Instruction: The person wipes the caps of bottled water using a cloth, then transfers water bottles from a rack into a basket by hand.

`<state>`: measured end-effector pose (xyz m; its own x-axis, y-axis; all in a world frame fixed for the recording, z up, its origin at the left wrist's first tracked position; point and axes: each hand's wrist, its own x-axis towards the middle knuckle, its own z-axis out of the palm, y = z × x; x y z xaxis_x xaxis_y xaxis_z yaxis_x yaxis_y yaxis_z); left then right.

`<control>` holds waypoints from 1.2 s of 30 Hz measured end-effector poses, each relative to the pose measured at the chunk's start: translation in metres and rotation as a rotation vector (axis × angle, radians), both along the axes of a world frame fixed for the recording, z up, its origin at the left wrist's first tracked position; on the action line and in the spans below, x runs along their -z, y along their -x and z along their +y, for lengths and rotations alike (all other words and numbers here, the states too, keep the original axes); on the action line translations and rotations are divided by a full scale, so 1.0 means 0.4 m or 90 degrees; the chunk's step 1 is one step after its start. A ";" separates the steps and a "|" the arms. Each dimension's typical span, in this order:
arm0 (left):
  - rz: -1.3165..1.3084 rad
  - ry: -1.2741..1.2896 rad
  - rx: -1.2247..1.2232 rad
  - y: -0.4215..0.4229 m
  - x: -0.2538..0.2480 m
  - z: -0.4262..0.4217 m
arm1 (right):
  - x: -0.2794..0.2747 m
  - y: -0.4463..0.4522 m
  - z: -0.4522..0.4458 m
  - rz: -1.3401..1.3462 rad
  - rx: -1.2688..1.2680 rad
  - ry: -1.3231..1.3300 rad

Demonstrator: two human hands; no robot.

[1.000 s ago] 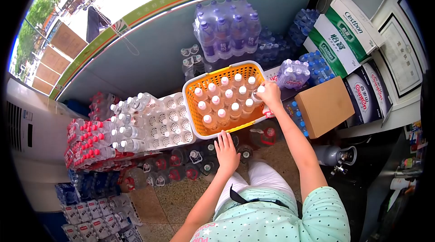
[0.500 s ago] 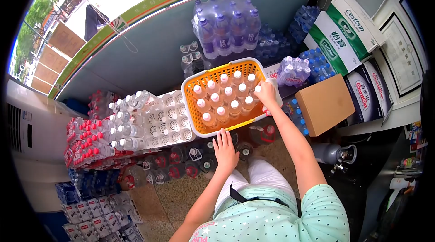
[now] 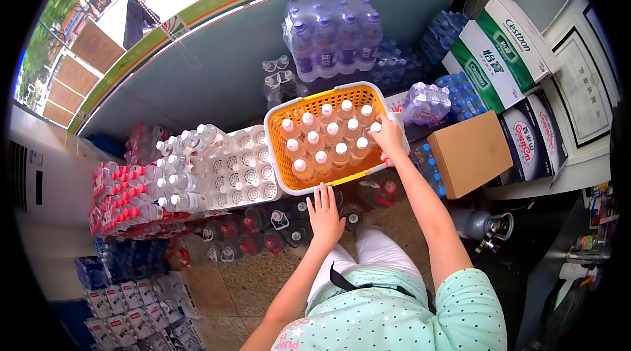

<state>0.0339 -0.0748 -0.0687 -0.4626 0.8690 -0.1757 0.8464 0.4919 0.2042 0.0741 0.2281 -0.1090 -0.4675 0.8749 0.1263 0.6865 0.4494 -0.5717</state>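
A yellow basket with a grey rim [image 3: 284,185] holds several clear bottles with white and pinkish caps [image 3: 333,129], standing upright. My right hand [image 3: 388,135] is closed at the basket's right side, with its fingers around the white cap of a bottle [image 3: 375,127]; the fingers hide part of that bottle. At the basket's near edge, my left hand [image 3: 325,211] lies with its fingers spread and holds nothing. To the left of the basket are a white crate with round holes [image 3: 246,167] and clear bottles lying on their sides [image 3: 187,183].
Behind the basket stands a wrapped pack of large blue-capped bottles [image 3: 334,39]. A cardboard box [image 3: 470,154] and stacked cartons [image 3: 503,55] are at the right. Red-capped bottles [image 3: 121,193] lie at the left; a gas cylinder [image 3: 473,223] is at the lower right.
The view has shifted slightly. My right hand has moved a little lower at the basket's right side, still at a bottle cap. My left hand remains at the near edge.
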 end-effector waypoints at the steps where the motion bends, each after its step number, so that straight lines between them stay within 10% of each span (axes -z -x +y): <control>1: -0.006 -0.006 0.006 0.003 0.003 -0.004 | -0.012 0.000 -0.006 0.003 0.000 -0.003; 36: -0.078 -0.178 -0.292 0.201 -0.056 -0.303 | -0.296 0.528 -0.692 0.223 -0.532 0.052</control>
